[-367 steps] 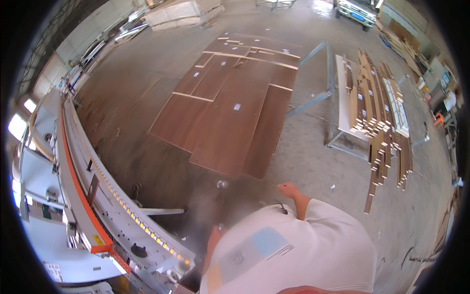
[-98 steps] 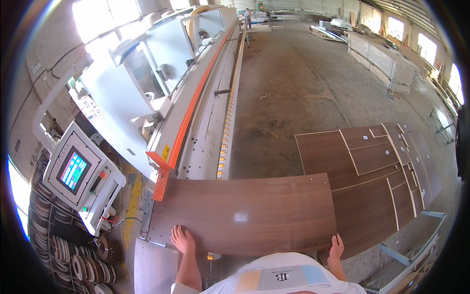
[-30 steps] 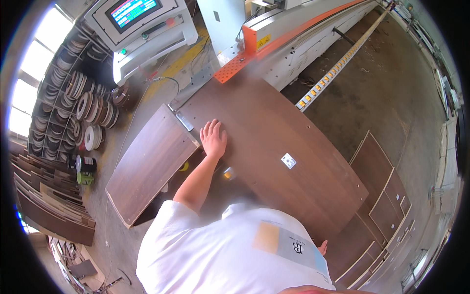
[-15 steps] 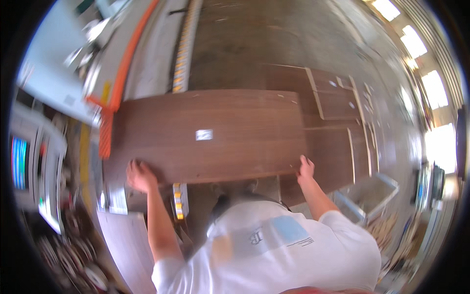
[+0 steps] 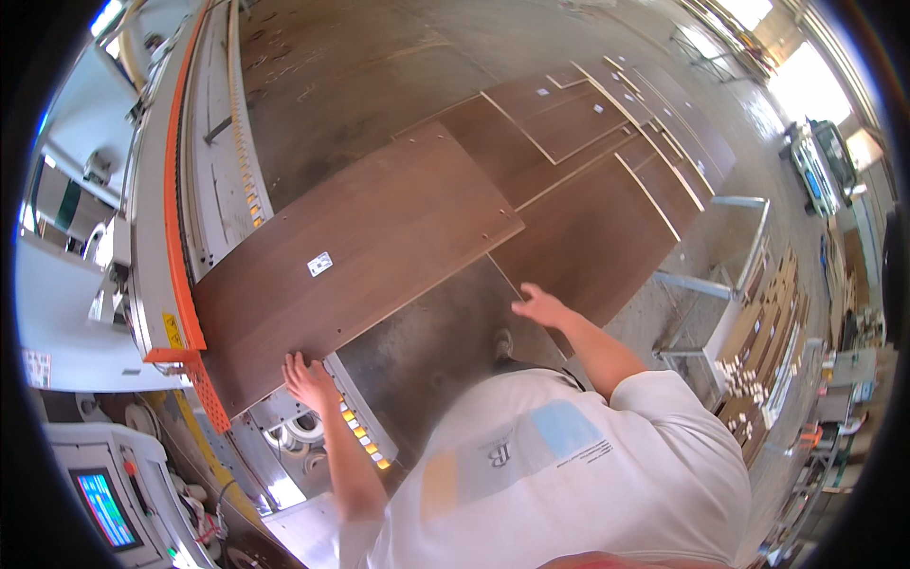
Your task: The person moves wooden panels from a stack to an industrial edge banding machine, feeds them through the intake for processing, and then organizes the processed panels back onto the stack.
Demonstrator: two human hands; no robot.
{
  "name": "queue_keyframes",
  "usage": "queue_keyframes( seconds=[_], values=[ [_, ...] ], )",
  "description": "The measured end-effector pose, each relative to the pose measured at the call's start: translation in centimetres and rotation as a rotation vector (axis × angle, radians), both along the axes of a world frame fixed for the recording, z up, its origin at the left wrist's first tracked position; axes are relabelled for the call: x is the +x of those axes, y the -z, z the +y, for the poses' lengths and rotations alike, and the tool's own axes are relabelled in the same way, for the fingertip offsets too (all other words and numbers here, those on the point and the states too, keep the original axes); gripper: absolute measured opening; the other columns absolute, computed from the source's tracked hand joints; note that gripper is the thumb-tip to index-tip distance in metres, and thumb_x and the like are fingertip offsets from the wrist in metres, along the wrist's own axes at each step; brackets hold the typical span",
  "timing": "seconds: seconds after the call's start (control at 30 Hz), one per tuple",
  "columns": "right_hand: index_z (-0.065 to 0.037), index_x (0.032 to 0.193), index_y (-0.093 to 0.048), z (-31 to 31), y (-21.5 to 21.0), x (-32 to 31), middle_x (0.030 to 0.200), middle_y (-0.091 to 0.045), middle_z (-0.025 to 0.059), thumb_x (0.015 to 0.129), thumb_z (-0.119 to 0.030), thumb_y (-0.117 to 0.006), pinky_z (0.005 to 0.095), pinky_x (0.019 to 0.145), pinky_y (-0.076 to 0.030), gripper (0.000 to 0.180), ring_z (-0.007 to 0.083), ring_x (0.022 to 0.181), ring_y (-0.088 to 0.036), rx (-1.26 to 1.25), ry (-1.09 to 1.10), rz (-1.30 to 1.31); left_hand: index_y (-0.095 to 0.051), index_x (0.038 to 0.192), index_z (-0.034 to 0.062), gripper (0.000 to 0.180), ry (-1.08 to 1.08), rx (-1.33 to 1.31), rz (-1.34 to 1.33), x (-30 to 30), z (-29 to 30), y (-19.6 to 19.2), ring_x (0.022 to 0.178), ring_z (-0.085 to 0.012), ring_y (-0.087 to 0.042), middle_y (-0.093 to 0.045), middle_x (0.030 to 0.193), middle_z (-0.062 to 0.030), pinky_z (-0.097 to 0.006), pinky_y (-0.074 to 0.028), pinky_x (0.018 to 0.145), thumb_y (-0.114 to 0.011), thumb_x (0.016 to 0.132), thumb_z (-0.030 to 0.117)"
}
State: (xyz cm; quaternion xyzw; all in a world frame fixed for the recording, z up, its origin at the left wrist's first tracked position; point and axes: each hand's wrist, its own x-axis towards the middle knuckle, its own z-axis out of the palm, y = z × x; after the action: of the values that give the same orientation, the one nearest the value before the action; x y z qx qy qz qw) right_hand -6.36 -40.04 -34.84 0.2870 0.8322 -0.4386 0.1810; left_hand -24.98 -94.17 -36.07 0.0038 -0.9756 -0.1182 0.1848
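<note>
A long dark brown wood panel (image 5: 379, 242) with a small white label (image 5: 320, 264) lies at a slant across the machine bed, its left end against the orange guard (image 5: 194, 379). At its near edge, towards the left, my left hand (image 5: 310, 381) rests with fingers spread, touching the edge. My right hand (image 5: 542, 305) is off the panel, in the air near the panel's right end, fingers apart and holding nothing. Below it and to the right lie more brown panels (image 5: 588, 247) in a low stack, several with pale edges and white labels.
An orange-edged machine (image 5: 175, 190) runs along the left, with a strip of yellow rollers (image 5: 365, 436) under the panel. A control screen (image 5: 106, 507) stands at lower left. On the right are a metal frame (image 5: 706, 284) and piled wood strips (image 5: 773, 332).
The brown panel has turned, its right end swinging away from me. My right hand has let go of its corner and moved left. My left hand still touches the near edge.
</note>
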Motion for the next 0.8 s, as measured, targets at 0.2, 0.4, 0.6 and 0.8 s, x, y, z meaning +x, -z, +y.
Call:
queue_keyframes(
  seconds=[0.2,0.4,0.6,0.8],
  values=[
    [-0.007,0.156,-0.035,-3.9,3.9,15.1,0.144,-0.058,0.0168,0.090,-0.065,-0.064,0.0424,0.109,-0.044,0.093,0.0314,0.133,-0.054,-0.305,-0.148,-0.518,-0.043,0.151,0.0138,0.068,0.100,0.008,-0.221,1.9,3.9,-1.5,0.147,-0.0344,-0.034,-0.027,0.167,-0.0090,-0.049,-0.030,0.119,-0.069,0.089,0.022],
    [-0.010,0.153,-0.042,-5.4,1.9,20.9,0.143,-0.059,0.0131,0.090,-0.067,-0.062,0.0429,0.109,-0.043,0.087,0.0296,0.132,-0.054,-0.645,0.410,-0.602,-0.056,0.140,0.0110,0.054,0.103,0.044,-0.331,1.9,3.5,-1.8,0.143,-0.0333,-0.039,-0.024,0.167,-0.0098,-0.049,-0.040,0.111,-0.068,0.088,0.018],
    [-0.013,0.149,-0.049,-5.1,1.0,24.4,0.142,-0.061,0.0094,0.091,-0.069,-0.059,0.0434,0.109,-0.043,0.081,0.0278,0.132,-0.054,-0.729,0.578,-0.581,-0.056,0.138,0.0100,0.051,0.102,0.027,-0.298,2.1,3.8,-1.6,0.142,-0.0343,-0.040,-0.028,0.166,-0.0101,-0.049,-0.042,0.108,-0.066,0.088,0.018],
    [-0.016,0.146,-0.055,-3.6,1.9,30.1,0.142,-0.062,0.0058,0.092,-0.071,-0.057,0.0439,0.109,-0.043,0.077,0.0259,0.132,-0.054,-0.795,0.639,-0.565,-0.057,0.137,0.0124,0.052,0.032,-0.113,-0.254,3.3,4.9,-1.5,0.144,-0.0319,-0.038,-0.034,0.163,-0.0069,-0.054,-0.030,0.116,-0.068,0.087,0.022]
  ],
)
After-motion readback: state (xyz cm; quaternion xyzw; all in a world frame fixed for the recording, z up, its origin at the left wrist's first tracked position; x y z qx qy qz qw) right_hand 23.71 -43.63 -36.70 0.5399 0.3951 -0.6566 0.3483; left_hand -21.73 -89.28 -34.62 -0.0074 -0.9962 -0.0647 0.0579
